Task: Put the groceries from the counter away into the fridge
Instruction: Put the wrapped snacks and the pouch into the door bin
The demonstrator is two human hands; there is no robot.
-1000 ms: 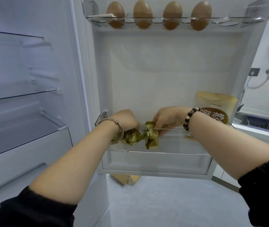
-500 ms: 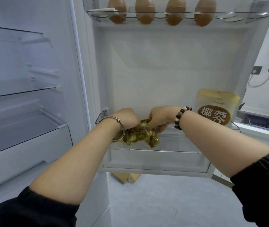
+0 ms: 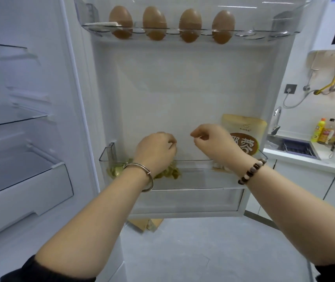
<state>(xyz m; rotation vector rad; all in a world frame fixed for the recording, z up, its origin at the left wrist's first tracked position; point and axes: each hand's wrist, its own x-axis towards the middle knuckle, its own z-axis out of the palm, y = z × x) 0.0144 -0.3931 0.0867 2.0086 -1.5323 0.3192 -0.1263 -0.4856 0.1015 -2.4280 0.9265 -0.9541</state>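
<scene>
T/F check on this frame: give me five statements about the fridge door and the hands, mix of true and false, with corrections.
1. Four brown eggs sit in the top door rack. True.
2. The green-gold wrapped items lie in the lower door bin, toward its left end. True.
3. The tan pouch lies on a glass shelf inside the fridge. False: it stands at the right end of the lower door bin.
4. The right hand grips the pouch. False: its curled fingers are left of the pouch, with nothing visible in them.
5. The left wrist wears beads. False: it wears a metal bangle; the bead bracelet is on the right wrist.
</scene>
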